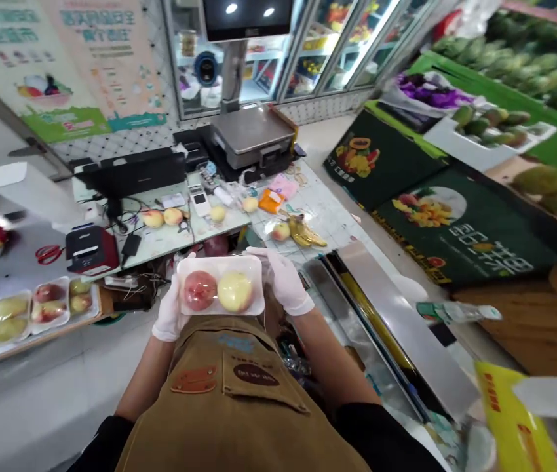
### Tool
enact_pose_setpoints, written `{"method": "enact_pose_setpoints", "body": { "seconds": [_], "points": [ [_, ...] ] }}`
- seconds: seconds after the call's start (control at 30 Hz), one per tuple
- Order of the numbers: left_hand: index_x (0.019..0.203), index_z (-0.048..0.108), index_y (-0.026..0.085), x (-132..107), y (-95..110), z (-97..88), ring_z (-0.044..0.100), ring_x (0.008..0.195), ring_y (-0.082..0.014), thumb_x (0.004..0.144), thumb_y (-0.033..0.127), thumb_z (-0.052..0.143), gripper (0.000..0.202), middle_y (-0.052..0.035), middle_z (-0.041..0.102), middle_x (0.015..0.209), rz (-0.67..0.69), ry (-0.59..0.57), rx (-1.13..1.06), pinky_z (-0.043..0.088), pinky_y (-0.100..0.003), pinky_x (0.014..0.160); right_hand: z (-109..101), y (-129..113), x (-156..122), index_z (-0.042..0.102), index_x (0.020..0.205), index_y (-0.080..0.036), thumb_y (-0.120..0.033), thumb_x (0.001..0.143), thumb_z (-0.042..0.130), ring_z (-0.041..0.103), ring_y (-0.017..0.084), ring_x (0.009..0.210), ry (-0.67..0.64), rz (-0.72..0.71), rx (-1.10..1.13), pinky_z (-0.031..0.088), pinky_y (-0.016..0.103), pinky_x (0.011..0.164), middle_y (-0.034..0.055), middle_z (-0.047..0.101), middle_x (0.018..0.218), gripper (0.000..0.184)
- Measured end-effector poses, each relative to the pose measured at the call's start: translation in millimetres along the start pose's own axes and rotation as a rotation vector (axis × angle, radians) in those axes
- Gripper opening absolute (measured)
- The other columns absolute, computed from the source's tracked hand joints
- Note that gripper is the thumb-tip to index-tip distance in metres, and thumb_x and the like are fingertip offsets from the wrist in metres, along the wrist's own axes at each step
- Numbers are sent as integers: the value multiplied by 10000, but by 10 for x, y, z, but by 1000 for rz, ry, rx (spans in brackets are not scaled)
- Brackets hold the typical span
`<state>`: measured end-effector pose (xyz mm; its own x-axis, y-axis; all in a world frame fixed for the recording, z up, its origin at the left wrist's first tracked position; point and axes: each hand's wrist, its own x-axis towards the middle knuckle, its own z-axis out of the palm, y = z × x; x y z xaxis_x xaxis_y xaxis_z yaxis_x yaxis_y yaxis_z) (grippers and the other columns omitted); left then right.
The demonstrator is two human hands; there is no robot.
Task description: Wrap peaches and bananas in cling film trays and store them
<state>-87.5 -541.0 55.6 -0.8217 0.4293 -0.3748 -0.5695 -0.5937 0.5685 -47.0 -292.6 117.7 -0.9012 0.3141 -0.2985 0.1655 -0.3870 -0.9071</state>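
Observation:
A white foam tray (253, 263) holds two round fruits under clear film: a reddish one (199, 289) on the left and a pale yellow one (234, 291) on the right. My left hand (169, 314), in a white glove, grips the tray's left end from below. On the tray's right end my right hand (286, 282), also gloved, has its fingers curled round the edge. I hold the tray level in front of my brown apron (232, 393), above the gap between the counter and a cling-film wrapping machine (396, 321).
The tiled counter (330, 210) carries loose peaches (163, 217), bananas (305, 233), a weighing scale (251, 134), a black monitor (131, 174) and a small printer (90, 249). Packed fruit trays (27, 311) lie at left. Green fruit displays (495, 124) fill the right.

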Motion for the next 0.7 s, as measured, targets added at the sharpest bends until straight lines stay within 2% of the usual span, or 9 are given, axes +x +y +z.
{"method": "enact_pose_setpoints", "body": {
  "seconds": [0.1, 0.2, 0.27, 0.33, 0.47, 0.53, 0.63, 0.7],
  "points": [
    [1558, 632, 266, -172, 231, -368, 651, 1435, -291, 1059, 601, 578, 604, -85, 743, 1459, 64, 120, -102, 508, -403, 1243, 408, 168, 249, 862, 1105, -204, -690, 850, 805, 817, 278, 1065, -162, 34, -102, 664, 392, 922, 113, 859, 1131, 552],
    [1568, 611, 272, -424, 359, -662, 673, 1406, -295, 1050, 597, 603, 612, -86, 758, 1429, 139, 235, -224, 524, -449, 1230, 870, 343, 348, 857, 1191, -225, -662, 890, 793, 773, 297, 1228, -297, -4, -186, 613, 447, 1089, 107, 836, 1249, 535],
    [1518, 650, 274, -623, 399, -814, 676, 1399, -321, 1030, 619, 628, 599, -84, 769, 1407, 214, 322, -289, 551, -488, 1200, 1167, 452, 336, 854, 1233, -253, -591, 909, 807, 697, 296, 1373, -391, -66, -275, 479, 464, 1265, 77, 799, 1360, 471],
    [1440, 704, 255, -832, 426, -937, 677, 1392, -342, 1005, 636, 659, 580, -92, 785, 1373, 289, 402, -335, 574, -498, 1171, 1430, 551, 294, 845, 1273, -275, -539, 920, 814, 613, 289, 1483, -503, -83, -343, 327, 449, 1365, 47, 748, 1458, 441],
    [1287, 781, 209, -1214, 508, -1107, 675, 1390, -358, 981, 637, 693, 534, -99, 809, 1303, 398, 553, -414, 595, -465, 1140, 1866, 734, 218, 773, 1411, -300, -539, 951, 793, 457, 277, 1614, -788, 60, -319, 205, 426, 1401, 16, 642, 1594, 519],
    [1314, 776, 236, -1355, 572, -1169, 670, 1398, -353, 990, 637, 678, 524, -85, 803, 1326, 461, 632, -431, 587, -469, 1150, 2078, 829, 191, 722, 1482, -296, -546, 953, 793, 379, 267, 1656, -908, 148, -275, 176, 401, 1403, 12, 583, 1653, 589],
    [1456, 699, 303, -1485, 686, -1278, 643, 1437, -343, 1003, 629, 660, 560, -70, 763, 1420, 586, 733, -396, 566, -489, 1179, 2434, 988, 153, 661, 1548, -284, -562, 918, 830, 332, 288, 1676, -1011, 298, -221, 202, 413, 1394, 30, 527, 1701, 710],
    [1490, 674, 306, -1525, 778, -1396, 617, 1467, -352, 998, 632, 664, 590, -69, 738, 1468, 649, 768, -379, 557, -495, 1196, 2694, 1107, 138, 649, 1554, -295, -576, 879, 863, 393, 309, 1646, -1029, 396, -186, 267, 445, 1374, 35, 544, 1689, 761]
  ]
}}
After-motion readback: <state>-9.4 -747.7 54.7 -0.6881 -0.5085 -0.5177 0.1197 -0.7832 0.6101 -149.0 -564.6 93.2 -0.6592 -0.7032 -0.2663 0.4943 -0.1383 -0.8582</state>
